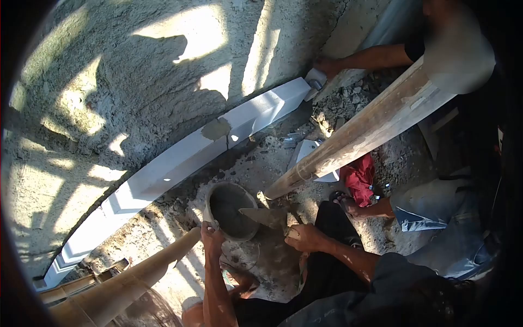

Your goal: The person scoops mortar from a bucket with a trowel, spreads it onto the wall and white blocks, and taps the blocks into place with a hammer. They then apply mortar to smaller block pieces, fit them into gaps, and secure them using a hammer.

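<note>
Left hand (212,234) clamps the mortar bucket (227,186) rim, right hand (305,237) holds a trowel (267,216) over it.

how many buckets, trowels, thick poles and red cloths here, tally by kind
bucket: 1, left hand grips its rim
trowel: 1, held in right hand
poles: 2
red cloth: 1
total: 5
</note>
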The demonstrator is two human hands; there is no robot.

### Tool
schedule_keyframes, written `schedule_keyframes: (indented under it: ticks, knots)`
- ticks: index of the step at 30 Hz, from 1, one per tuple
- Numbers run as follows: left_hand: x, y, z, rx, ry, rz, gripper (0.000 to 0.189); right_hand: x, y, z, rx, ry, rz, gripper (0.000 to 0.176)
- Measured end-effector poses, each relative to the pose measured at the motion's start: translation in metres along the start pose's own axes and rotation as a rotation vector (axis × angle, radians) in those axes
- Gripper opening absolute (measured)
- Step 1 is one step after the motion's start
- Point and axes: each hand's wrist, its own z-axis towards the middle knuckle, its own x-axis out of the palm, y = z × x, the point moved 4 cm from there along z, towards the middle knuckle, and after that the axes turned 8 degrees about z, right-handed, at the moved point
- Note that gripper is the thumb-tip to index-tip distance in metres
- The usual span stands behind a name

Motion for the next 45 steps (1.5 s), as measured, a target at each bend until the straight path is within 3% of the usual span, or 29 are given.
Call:
schedule_keyframes:
  ticks: [6, 11, 12, 14, 16, 19, 21, 23, 25, 27, 31, 34, 36, 39, 41, 43, 45]
  knots:
    - [-0.021, 0.009, 0.018, -0.061, -0.083, 0.156, 0.017, 0.0, -0.04, 0.027, -0.239, -0.114, -0.044, 0.037]
    - [-0.035, 0.027, 0.047, -0.049, -0.13, 0.123, 0.025, -0.006, -0.05, 0.024, -0.37, -0.16, -0.013, 0.036]
    - [-0.047, 0.049, 0.079, 0.064, -0.031, 0.186, 0.026, -0.007, -0.05, 0.021, -0.358, -0.15, -0.005, 0.036]
    - [-0.036, 0.042, 0.066, 0.177, 0.062, 0.245, 0.027, -0.01, -0.052, 0.008, -0.351, -0.135, 0.0, 0.036]
    - [-0.024, 0.034, 0.055, -0.005, 0.082, -0.052, 0.026, -0.015, -0.051, -0.005, -0.38, -0.135, -0.024, 0.034]
    - [-0.018, 0.031, 0.045, 0.02, 0.116, 0.025, 0.028, -0.019, -0.054, -0.015, -0.472, -0.121, -0.135, 0.034]
    - [-0.029, 0.05, 0.063, 0.051, 0.014, -0.052, 0.028, -0.022, -0.059, -0.016, -0.507, -0.134, -0.125, 0.035]
    - [-0.033, 0.049, 0.061, 0.146, 0.031, 0.095, 0.032, -0.026, -0.054, -0.02, -0.546, -0.149, -0.12, 0.035]
    - [-0.03, 0.039, 0.047, 0.141, -0.01, 0.151, 0.035, -0.032, -0.054, -0.027, -0.45, -0.158, 0.0, 0.035]
    - [-0.023, 0.032, 0.022, 0.004, -0.13, 0.005, 0.035, -0.036, -0.057, -0.03, -0.439, -0.158, -0.014, 0.036]
    - [-0.023, 0.036, 0.022, -0.007, -0.16, -0.038, 0.034, -0.046, -0.059, -0.038, -0.461, -0.175, -0.054, 0.039]
    - [-0.031, 0.045, 0.031, 0.112, -0.202, 0.109, 0.032, -0.057, -0.077, -0.04, -0.35, -0.2, 0.034, 0.043]
    - [-0.056, 0.066, 0.059, 0.237, -0.308, 0.443, 0.038, -0.066, -0.09, -0.042, -0.295, -0.24, 0.031, 0.044]
    - [-0.035, 0.031, -0.002, 0.083, -0.459, 0.537, 0.048, -0.081, -0.112, -0.044, -0.212, -0.287, 0.073, 0.045]
    - [-0.078, 0.084, 0.063, 0.235, -0.526, 0.643, 0.053, -0.089, -0.125, -0.042, -0.261, -0.331, -0.014, 0.041]
    - [-0.077, 0.077, 0.051, 0.244, -0.455, 0.701, 0.051, -0.096, -0.119, -0.055, -0.251, -0.289, 0.009, 0.042]
    - [-0.079, 0.079, 0.051, 0.254, -0.444, 0.701, 0.047, -0.101, -0.113, -0.068, -0.07, -0.227, 0.077, 0.041]
